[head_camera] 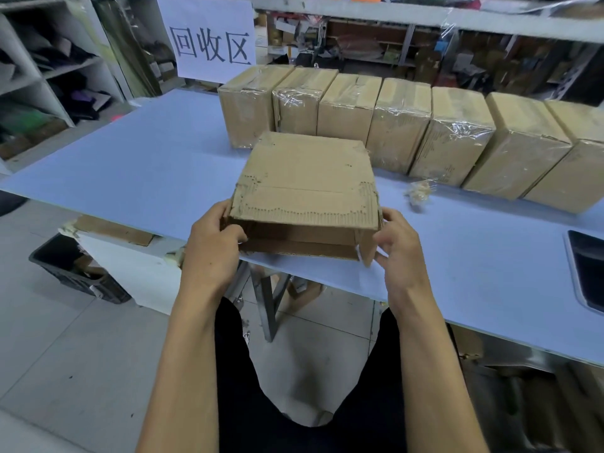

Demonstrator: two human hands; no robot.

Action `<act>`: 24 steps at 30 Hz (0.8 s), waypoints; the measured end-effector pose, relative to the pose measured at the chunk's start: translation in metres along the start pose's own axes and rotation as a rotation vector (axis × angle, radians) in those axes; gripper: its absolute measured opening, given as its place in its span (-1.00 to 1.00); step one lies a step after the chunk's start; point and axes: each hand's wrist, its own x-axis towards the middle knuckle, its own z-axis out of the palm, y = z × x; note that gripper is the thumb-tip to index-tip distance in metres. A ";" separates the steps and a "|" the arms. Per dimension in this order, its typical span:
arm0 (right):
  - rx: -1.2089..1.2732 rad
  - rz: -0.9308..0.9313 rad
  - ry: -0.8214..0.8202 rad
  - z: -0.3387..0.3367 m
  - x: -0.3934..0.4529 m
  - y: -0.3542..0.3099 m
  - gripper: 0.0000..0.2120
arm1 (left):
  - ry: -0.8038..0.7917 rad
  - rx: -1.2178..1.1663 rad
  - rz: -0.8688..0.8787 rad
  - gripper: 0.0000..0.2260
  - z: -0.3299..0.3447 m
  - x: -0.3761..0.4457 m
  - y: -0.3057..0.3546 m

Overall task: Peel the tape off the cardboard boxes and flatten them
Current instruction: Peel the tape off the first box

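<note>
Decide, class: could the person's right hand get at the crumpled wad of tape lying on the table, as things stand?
Probably yes, once freed. The right hand grips the opened box, so it must let go first. The tape wad lies just beyond it on bare table, nothing between.

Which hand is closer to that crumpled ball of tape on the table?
Right. The right hand grips the open box on the side facing the tape ball; the left hand grips the far side.
</note>
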 end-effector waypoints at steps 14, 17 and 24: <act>-0.176 -0.178 0.219 0.001 0.005 0.007 -0.56 | -0.079 0.055 0.154 -0.64 0.008 -0.005 -0.002; -0.388 -0.232 0.252 -0.003 0.009 0.013 -0.53 | -0.131 0.187 0.174 -0.66 0.011 -0.004 -0.007; -0.864 -0.011 0.211 -0.019 0.016 0.039 -0.67 | -0.316 0.808 0.199 -0.56 0.045 -0.005 -0.028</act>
